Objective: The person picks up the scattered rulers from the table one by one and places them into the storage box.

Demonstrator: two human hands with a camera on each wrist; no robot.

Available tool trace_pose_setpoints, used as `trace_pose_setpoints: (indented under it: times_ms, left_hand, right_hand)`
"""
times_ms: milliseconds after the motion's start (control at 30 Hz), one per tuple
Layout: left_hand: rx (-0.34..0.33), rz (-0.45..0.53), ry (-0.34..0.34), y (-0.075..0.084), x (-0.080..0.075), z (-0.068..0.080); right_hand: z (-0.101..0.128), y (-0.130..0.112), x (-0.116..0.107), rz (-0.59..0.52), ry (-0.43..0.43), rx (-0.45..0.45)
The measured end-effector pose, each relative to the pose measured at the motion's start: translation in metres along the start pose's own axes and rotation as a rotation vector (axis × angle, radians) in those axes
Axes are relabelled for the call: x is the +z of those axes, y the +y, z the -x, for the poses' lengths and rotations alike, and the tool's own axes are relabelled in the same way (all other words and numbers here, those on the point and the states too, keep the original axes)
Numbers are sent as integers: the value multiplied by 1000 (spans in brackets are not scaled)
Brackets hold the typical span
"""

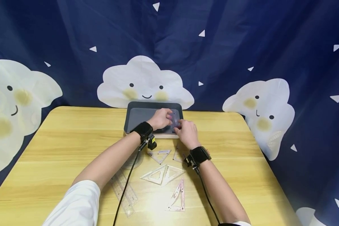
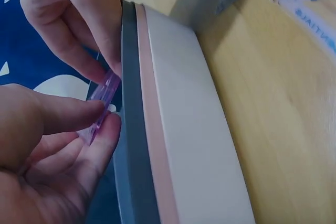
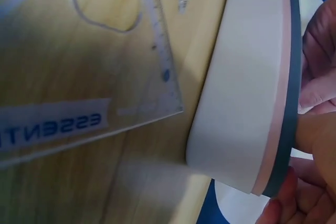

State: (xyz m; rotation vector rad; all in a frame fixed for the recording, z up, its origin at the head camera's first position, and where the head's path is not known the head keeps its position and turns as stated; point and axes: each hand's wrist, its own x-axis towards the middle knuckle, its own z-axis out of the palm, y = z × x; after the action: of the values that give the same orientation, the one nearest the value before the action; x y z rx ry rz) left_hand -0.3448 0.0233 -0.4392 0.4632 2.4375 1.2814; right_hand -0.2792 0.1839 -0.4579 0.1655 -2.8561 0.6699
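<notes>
Over the right part of a dark grey tray (image 1: 139,118), both hands hold a purple see-through plastic piece (image 1: 175,117). My left hand (image 1: 160,119) pinches one end between thumb and fingers, as the left wrist view shows closely. At its other end are the fingertips of my right hand (image 1: 187,132), gripping it near the tray's front right corner. The piece is tilted, and its full outline is hidden by the fingers (image 2: 107,129). In the right wrist view the tray wall blocks sight of it.
Pink and white layers (image 2: 178,103) lie below the tray's dark rim. On the wooden table nearer the person are a blue-marked set square (image 1: 159,152), a pink set square (image 1: 182,194), two clear set squares (image 1: 152,179), clear rulers (image 1: 130,190) and a round clear piece (image 1: 138,161).
</notes>
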Motion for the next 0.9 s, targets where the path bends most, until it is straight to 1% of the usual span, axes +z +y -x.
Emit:
trace_pose_setpoints:
  times_ms: [167,333,400,533,633,733,900]
  left_hand:
    - [-9,21,-3,2,9,-2]
    - [-8,-37,-33,2,15,-4]
    - [-15,-57,-30,0,16,-5]
    - [-38,-42,-19,-3,18,-5]
    - [-36,-43,-22,-2,18,-4]
    - [-12,-112,-27,0,18,-1]
    - [47,-343,-28,0,20,1]
  right_hand:
    - [-1,0,3,35,18,19]
    - [-4,0,4,82,7,28]
    - [-4,0,4,92,5,25]
    - [-4,-1,5,113,-4,22]
    - [-2,-2,5,142,-14,22]
    - [-1,-2,5,159,-16,16]
    - [1,-2,9,171,-3,-3]
